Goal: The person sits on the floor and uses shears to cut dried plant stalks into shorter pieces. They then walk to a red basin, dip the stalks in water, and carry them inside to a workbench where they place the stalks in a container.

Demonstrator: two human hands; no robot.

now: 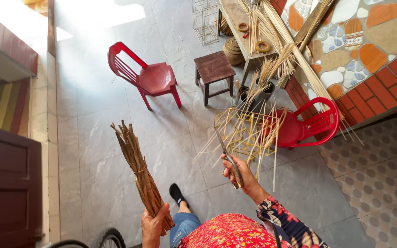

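My left hand [153,226] grips the lower end of a tied bundle of brown sticks [138,169], which points up and to the left. My right hand [240,173] holds a pair of metal scissors [228,158], blades pointing up toward a half-woven frame of pale bamboo strips [244,131] that rests beside a red plastic chair [306,126]. My floral sleeve and a foot in a black shoe [176,193] show below.
A second red plastic chair [150,76] and a small dark wooden stool [214,69] stand on the grey tiled floor. A wooden bench [235,23] holds bamboo strips and tape rolls. A wire cage [205,20] stands behind. A brick wall runs on the right, a dark door at left.
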